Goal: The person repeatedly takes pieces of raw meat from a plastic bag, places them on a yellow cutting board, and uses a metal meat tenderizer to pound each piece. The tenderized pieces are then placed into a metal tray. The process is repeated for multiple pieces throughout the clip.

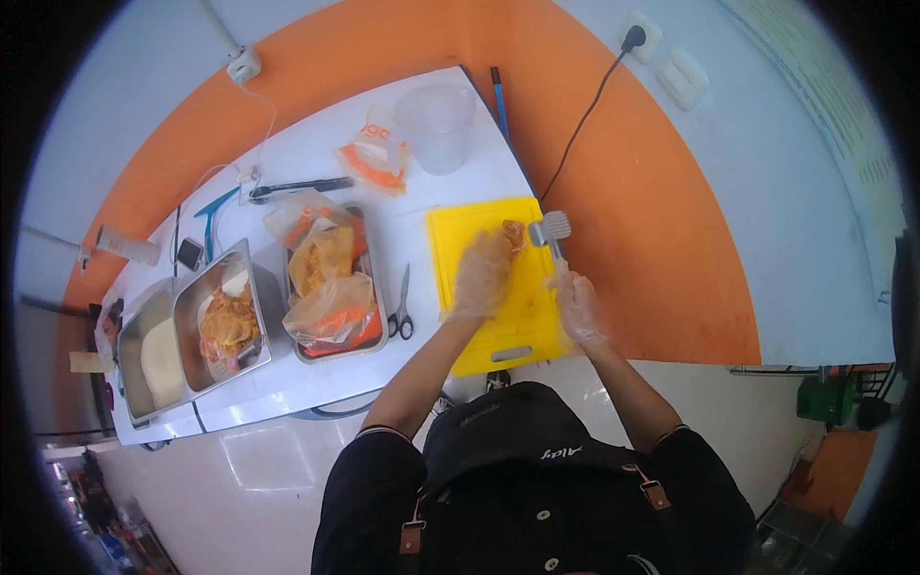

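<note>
A yellow cutting board [517, 302] lies at the table's right edge. On its upper part is a small piece of raw meat [513, 237]. My left hand [480, 277], in a clear plastic glove, is blurred and rests at the meat's left side; whether its fingers grip the meat is not plain. My right hand [578, 305], gloved too, is shut around the handle of a metal meat tenderizer [555, 226]. The tenderizer's studded head is at the board's right edge, to the right of the meat. Left of the board lie black-handled scissors [402, 309].
A steel tray [381, 341] holds plastic bags of marinated meat. Farther left, one deep steel pan [259, 348] holds meat on white powder, another pan [129, 359] pale powder. A clear plastic container [436, 133], a plastic bag [374, 158] and black tongs [302, 188] lie behind.
</note>
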`<state>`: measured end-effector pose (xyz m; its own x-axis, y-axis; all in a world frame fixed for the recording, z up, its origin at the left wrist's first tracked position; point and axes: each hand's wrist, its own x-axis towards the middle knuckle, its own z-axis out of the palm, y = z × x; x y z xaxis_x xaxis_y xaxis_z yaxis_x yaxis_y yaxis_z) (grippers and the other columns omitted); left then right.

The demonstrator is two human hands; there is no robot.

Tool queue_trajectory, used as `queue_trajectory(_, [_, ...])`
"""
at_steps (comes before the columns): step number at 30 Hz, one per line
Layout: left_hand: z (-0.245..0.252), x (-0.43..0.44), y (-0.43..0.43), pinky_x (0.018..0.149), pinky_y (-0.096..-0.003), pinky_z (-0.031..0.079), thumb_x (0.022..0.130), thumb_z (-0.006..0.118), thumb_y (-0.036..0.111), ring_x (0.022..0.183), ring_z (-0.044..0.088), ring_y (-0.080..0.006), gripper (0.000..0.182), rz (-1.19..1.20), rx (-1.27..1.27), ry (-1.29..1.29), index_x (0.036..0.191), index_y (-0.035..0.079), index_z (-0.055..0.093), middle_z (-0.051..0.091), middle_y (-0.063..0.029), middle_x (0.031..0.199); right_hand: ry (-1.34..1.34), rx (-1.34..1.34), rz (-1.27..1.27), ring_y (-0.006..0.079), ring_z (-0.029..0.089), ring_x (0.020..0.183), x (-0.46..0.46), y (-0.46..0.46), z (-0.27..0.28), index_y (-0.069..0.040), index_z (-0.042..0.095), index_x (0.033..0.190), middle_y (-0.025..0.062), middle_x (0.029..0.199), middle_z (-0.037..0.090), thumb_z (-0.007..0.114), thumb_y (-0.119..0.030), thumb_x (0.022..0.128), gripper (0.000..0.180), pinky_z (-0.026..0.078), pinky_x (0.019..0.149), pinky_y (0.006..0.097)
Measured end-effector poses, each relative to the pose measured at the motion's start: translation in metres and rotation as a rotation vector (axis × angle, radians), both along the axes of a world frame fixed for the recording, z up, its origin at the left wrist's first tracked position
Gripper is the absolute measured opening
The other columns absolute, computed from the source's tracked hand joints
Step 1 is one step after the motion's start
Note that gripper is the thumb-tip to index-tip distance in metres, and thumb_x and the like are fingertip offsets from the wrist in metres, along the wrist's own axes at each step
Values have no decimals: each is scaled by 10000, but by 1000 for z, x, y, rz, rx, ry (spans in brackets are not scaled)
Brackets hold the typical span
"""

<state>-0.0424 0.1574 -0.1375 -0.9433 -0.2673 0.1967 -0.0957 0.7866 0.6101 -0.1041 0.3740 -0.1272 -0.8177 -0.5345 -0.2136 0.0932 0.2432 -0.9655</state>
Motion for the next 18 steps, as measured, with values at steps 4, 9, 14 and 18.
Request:
queue_trajectory(4, [-8, 24, 31, 1047, -528, 536, 992, 640, 225, 1186, 683, -411, 409, -2, 278, 357, 1378, 94, 672, 697, -217, 1330, 28, -198, -44, 138, 642, 979, 0, -17, 3, -43, 652, 1250, 50, 1092, 662, 534, -391, 1180, 374, 559, 900, 315])
queue_trajectory(9, [-8, 67, -5, 914, -567, 562, 960, 663, 224, 1010, 724, -434, 224, -285, -201, -291, 1058, 48, 760, 763, -226, 1095, 333, 720, 389, 290, 687, 1030, -30, -28, -34, -5, 634, 1291, 166, 1119, 704, 485, -264, 1175, 320, 562, 951, 406])
queue_trajectory(14, [-2, 75, -18, 895, -564, 562, 984, 652, 243, 929, 729, -446, 227, 105, 8, 3, 968, 41, 752, 765, -228, 967, 405, 516, 295, 326, 691, 1027, -42, -37, -49, 0, 646, 1299, 204, 1125, 715, 441, -227, 1172, 331, 555, 910, 444])
queue_trajectory(18, [0, 63, -23, 894, -551, 544, 1066, 595, 289, 982, 715, -463, 325, 415, 304, 90, 1044, -10, 719, 751, -258, 1009, 244, 663, 329, 282, 658, 981, -30, -45, -7, -8, 668, 1273, 152, 1079, 701, 452, -247, 1172, 337, 550, 874, 412])
